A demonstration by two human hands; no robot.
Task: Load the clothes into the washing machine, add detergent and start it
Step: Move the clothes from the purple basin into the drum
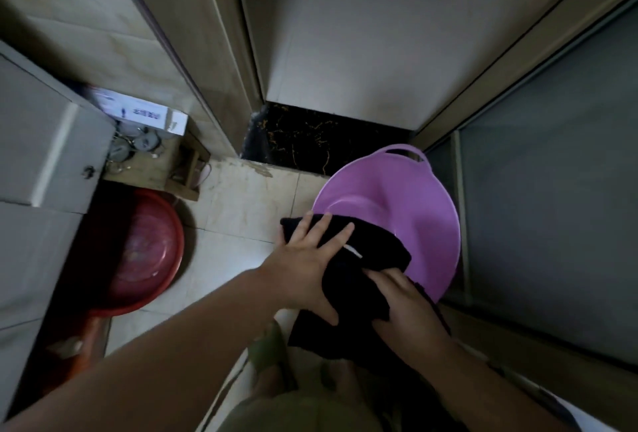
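A black garment [355, 297] hangs bunched between my two hands, above the near rim of a purple plastic basin [407, 210] that stands on the tiled floor. My left hand [310, 259] lies flat on the cloth with its fingers spread and straight. My right hand [404, 304] is under the cloth's right side, its fingers curled into the fabric. The basin's inside looks bare. No washing machine or detergent is recognisable in this view.
A red basin [138, 252] sits on the floor at the left under grey cabinets [51, 141]. A white box [145, 114] and a wooden stool [186, 169] stand behind it. A door frame [241, 52] and dark threshold [310, 141] lie ahead; a glass panel [552, 190] is on the right.
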